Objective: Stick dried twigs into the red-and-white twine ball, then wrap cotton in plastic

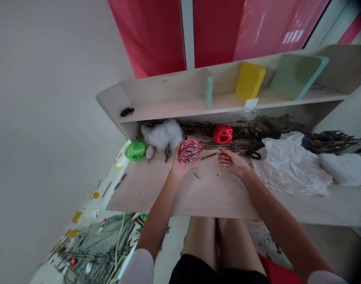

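Note:
My left hand (178, 165) is closed around a red-and-white striped ball of twine (189, 150), held just above the wooden desk (168, 193). My right hand (232, 161) rests on the desk to the right of it, fingers curled and pinched at a thin red strand (209, 156) that runs toward the ball. Black scissors (253, 155) lie just beyond my right hand.
A green twine ball (134, 150), white stuffing (162, 135), a red twine ball (222, 134) and dry twigs (245, 130) line the back of the desk. Crumpled white plastic (289, 165) lies at right. Shelf above holds a yellow block (249, 81). Litter covers the floor at left.

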`<state>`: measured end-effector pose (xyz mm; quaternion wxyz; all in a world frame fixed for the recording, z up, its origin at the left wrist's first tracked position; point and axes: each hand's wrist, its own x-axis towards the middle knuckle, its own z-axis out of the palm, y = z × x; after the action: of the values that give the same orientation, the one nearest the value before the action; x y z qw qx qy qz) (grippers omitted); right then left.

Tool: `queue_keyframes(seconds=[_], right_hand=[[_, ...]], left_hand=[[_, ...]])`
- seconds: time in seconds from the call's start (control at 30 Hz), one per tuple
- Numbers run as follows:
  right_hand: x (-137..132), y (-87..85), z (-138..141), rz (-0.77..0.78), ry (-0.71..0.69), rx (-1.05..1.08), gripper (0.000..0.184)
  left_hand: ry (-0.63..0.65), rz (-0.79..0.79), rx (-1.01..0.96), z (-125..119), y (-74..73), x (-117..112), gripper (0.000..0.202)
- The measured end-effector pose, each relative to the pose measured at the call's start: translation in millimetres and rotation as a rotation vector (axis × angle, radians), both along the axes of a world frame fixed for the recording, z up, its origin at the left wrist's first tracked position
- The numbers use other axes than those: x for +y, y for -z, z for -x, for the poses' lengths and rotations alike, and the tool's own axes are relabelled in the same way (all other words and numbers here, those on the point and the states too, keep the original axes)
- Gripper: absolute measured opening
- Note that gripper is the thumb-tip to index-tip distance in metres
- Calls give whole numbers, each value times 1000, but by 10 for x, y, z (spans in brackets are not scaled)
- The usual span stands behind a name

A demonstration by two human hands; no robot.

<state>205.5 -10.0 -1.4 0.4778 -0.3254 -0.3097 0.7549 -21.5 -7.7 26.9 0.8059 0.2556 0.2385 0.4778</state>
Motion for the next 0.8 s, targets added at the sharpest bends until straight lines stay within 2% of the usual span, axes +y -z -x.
queue_keyframes(seconds=[0.1, 0.23, 0.37, 0.5, 0.67, 0.8], right_hand=[[9, -15, -31, -6, 60, 47, 30], [-4, -74, -63, -38, 156, 55, 25], [-59, -167, -46, -72, 220, -13, 27], [-128, -230, 5, -107, 242, -111, 30], [-165, -255, 34, -191, 218, -190, 31], [-195, -267, 62, -282, 206, -195, 33]], left_hand=[[60, -77, 218, -107, 43, -46, 42], [176, -195, 474, -191, 76, -72, 46], [146, -318, 704, -194, 49, -87, 47], [83, -492, 946, -174, 117, -74, 49], [4, -680, 1041, -184, 183, -105, 63], [36, -908, 1090, -217, 141, -153, 71]])
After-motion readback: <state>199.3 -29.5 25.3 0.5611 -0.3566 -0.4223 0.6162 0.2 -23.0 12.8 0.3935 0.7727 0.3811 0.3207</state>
